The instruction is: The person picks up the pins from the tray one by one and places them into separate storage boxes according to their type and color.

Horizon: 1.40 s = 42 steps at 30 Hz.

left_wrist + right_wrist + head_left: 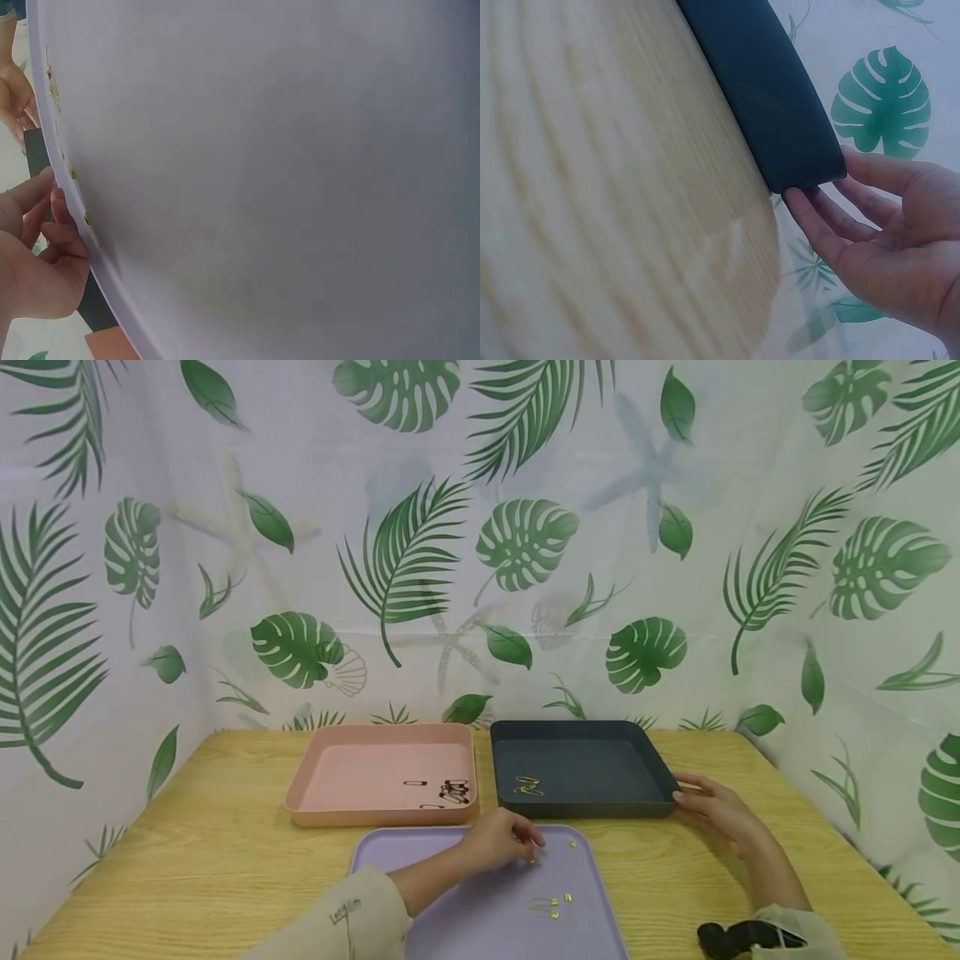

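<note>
My left hand (501, 842) hovers over the lilac tray (450, 935), fingers bent and pointing down near its far edge. A gold speck shows by the fingertips; I cannot tell whether they pinch a pin. Several gold safety pins (554, 902) lie on this tray, one near its far right corner. In the left wrist view the left hand (45, 262) overlaps the tray's rim. My right hand (716, 814) touches the right side of the dark blue tray (585, 810) with extended fingers, seen at its corner in the right wrist view. Gold safety pins (528, 787) lie inside it.
A pink tray (352, 817) stands left of the dark blue one, with several black safety pins (454, 791) at its right side. All trays rest on a wooden table (187, 860). A leaf-patterned curtain (450, 568) hangs behind.
</note>
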Available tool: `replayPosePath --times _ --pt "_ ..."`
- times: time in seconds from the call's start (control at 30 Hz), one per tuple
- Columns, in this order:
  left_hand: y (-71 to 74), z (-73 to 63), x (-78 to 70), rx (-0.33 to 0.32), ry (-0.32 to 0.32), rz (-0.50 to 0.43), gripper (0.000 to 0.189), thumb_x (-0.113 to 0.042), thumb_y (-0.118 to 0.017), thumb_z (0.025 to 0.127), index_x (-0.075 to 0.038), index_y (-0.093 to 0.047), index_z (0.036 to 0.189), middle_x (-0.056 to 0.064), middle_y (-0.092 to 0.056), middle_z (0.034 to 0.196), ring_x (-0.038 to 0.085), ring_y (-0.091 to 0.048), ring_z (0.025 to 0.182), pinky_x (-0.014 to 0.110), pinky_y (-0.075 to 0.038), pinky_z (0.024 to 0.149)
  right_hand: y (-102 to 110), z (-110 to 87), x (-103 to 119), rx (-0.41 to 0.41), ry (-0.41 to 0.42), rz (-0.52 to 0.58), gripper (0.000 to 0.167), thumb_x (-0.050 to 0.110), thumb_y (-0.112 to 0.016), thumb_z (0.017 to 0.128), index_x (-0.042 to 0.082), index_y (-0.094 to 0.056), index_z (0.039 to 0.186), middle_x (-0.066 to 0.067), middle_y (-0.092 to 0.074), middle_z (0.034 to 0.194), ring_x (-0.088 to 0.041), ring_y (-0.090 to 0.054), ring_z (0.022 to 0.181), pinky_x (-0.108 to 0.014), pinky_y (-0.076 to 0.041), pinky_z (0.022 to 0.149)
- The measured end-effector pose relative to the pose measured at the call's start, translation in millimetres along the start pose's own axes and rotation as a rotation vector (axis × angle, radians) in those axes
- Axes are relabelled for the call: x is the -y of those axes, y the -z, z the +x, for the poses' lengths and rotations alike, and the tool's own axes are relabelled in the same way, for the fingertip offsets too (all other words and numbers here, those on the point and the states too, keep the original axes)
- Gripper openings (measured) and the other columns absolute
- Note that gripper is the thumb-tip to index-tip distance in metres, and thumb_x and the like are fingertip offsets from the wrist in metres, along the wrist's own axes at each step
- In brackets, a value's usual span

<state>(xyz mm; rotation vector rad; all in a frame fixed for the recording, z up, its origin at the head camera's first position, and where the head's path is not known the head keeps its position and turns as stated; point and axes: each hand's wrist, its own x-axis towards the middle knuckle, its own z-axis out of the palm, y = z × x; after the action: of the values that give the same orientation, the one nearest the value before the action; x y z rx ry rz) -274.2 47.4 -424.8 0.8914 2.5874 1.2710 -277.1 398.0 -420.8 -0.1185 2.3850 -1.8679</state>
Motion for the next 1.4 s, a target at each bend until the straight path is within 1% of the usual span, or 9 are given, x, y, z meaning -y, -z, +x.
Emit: replayPosePath --times 0.13,0.27,0.43,0.57,0.67,0.8,1.0,1.17,1.4 --pt "-2.9 -0.3 1.1 -0.017 -0.008 0.035 0.009 -0.006 -0.077 0.071 -0.008 -0.073 0.078 -0.012 -0.057 0.061 -0.001 -0.044 0.052 0.015 -0.038 0.048 0.8 -0.1 -0.6 -0.007 0.003 0.007 0.062 0.015 -0.051 0.095 -0.013 -0.018 0.139 -0.035 -0.033 0.132 -0.009 -0.056 0.097 -0.034 -0.045 0.088" --pt "-5.1 -0.8 2.6 -0.025 -0.013 0.074 0.009 -0.009 -0.078 0.07 -0.011 -0.073 0.077 -0.013 -0.058 0.061 -0.002 -0.044 0.054 0.016 -0.037 0.05 1.5 0.1 -1.1 -0.009 0.01 0.017 0.061 0.014 -0.052 0.095 -0.013 -0.019 0.139 -0.031 -0.037 0.13 -0.008 -0.057 0.095 -0.032 -0.046 0.087" --pt "-6.2 0.0 4.0 -0.033 -0.016 0.136 0.007 -0.011 -0.078 0.071 -0.014 -0.073 0.076 -0.014 -0.056 0.06 -0.002 -0.043 0.055 0.017 -0.035 0.051 1.9 0.2 -0.9 -0.013 0.01 0.027 0.062 0.014 -0.052 0.095 -0.012 -0.019 0.139 -0.032 -0.035 0.131 -0.008 -0.057 0.095 -0.032 -0.046 0.087" --pt "-5.2 0.1 3.5 -0.039 -0.021 0.173 0.007 -0.011 -0.078 0.071 -0.016 -0.073 0.075 -0.015 -0.058 0.062 -0.002 -0.043 0.055 0.017 -0.035 0.051 1.8 0.6 0.3 -0.01 0.013 0.021 0.062 0.014 -0.052 0.095 -0.013 -0.018 0.139 -0.034 -0.034 0.131 -0.009 -0.057 0.096 -0.034 -0.045 0.088" --pt "-4.9 0.0 3.2 -0.035 -0.017 0.175 0.008 -0.01 -0.077 0.072 -0.016 -0.073 0.074 -0.015 -0.058 0.062 -0.001 -0.043 0.055 0.017 -0.034 0.05 1.5 0.6 0.9 -0.004 0.014 0.016 0.062 0.014 -0.052 0.095 -0.013 -0.018 0.139 -0.035 -0.033 0.131 -0.01 -0.057 0.097 -0.034 -0.045 0.088" --pt "-5.0 -0.2 2.5 -0.029 -0.008 0.168 0.008 -0.008 -0.077 0.072 -0.015 -0.072 0.072 -0.015 -0.055 0.059 -0.001 -0.042 0.054 0.017 -0.033 0.05 1.8 1.0 -0.5 0.0 0.012 0.007 0.061 0.014 -0.05 0.096 -0.014 -0.017 0.139 -0.036 -0.031 0.132 -0.011 -0.057 0.098 -0.034 -0.045 0.088" --pt "-4.4 -1.1 1.9 -0.023 -0.005 0.168 0.009 -0.009 -0.078 0.071 -0.016 -0.073 0.071 -0.015 -0.053 0.058 -0.001 -0.042 0.056 0.017 -0.034 0.051 1.5 1.0 -2.7 0.004 0.009 0.005 0.061 0.014 -0.049 0.096 -0.013 -0.015 0.14 -0.037 -0.028 0.133 -0.01 -0.056 0.098 -0.033 -0.045 0.088" --pt "-1.7 -1.0 1.9 -0.012 -0.01 0.13 0.009 -0.007 -0.077 0.071 -0.015 -0.073 0.07 -0.015 -0.056 0.06 -0.002 -0.043 0.056 0.016 -0.036 0.051 0.9 -0.1 -1.0 -0.005 0.017 0.006 0.06 0.014 -0.049 0.096 -0.013 -0.017 0.14 -0.035 -0.031 0.132 -0.011 -0.056 0.099 -0.034 -0.045 0.088" --pt "2.4 -0.9 -1.2 0.003 -0.007 0.078 0.008 -0.003 -0.073 0.073 -0.012 -0.073 0.071 -0.013 -0.056 0.058 -0.001 -0.044 0.049 0.015 -0.037 0.045 0.5 0.3 -0.7 -0.008 0.013 0.014 0.06 0.014 -0.051 0.095 -0.013 -0.018 0.139 -0.031 -0.038 0.13 -0.01 -0.057 0.097 -0.034 -0.045 0.088"
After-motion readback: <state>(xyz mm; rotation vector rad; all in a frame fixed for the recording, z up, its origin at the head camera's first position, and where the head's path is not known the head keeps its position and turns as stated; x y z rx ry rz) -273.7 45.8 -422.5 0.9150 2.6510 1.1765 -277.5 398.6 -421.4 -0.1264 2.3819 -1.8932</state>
